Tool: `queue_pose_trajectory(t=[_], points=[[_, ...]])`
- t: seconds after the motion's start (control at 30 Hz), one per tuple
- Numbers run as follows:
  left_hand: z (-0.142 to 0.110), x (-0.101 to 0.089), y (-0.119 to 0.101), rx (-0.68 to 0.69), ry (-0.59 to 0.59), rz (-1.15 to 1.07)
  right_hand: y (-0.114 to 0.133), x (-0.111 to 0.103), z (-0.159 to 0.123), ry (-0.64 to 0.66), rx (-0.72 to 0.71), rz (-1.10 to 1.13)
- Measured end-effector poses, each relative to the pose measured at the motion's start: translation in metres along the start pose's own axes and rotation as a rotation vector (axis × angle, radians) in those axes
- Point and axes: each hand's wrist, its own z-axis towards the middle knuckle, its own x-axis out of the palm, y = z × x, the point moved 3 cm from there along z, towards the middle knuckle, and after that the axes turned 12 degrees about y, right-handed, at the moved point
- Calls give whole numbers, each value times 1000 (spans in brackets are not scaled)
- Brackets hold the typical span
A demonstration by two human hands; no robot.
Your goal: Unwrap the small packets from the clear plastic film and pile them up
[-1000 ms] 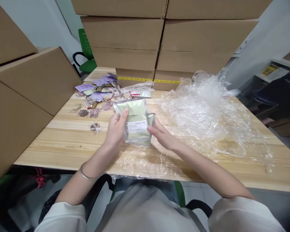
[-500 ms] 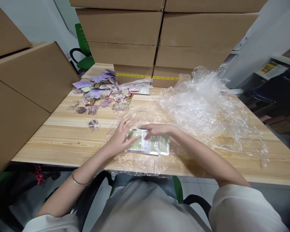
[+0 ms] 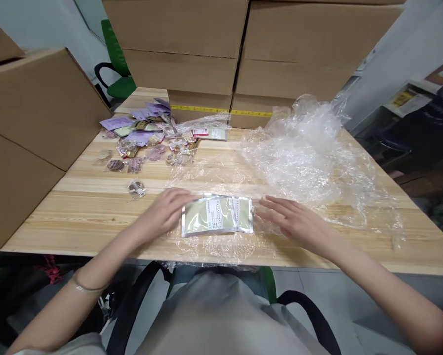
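Green packets (image 3: 197,222) lie flat, partly overlapping, on a crinkly clear sheet (image 3: 221,248). Beside the packets' left end, the left hand (image 3: 165,212) has loose fingers, gently bent; beside their right end, the right hand (image 3: 298,224) spreads its fingers slightly.

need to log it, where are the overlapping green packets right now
In the head view, the green packets lie centrally on clear plastic near the front edge of the table, between the left hand and the right hand.
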Motion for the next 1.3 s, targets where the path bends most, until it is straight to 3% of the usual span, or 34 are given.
queue_pose_trajectory(t=[0.1,0.27,0.4,0.53,0.77,0.93,1.03,1.13,1.2,1.3], points=[[-35,-18,28,-89,57,155,-15,14,-23,-4,31,-80],[-63,-15,52,-132,161,298,-7,29,-26,32,-129,-45],[-60,-7,48,-99,179,391,3,36,-16,64,-197,2],[-52,-3,42,-18,149,379,8,37,-8,4,-216,154],[-52,-1,24,153,90,286,-7,28,-5,2,87,768],[-50,8,14,169,170,293,-6,22,1,11,45,777],[-49,13,7,263,93,333,-1,23,11,-83,52,786],[-48,18,2,366,-38,202,-1,28,21,-162,154,854],[-45,22,2,319,-97,11,-3,32,25,-199,246,866],[-41,25,12,-38,-234,-224,-8,38,29,-241,407,775]])
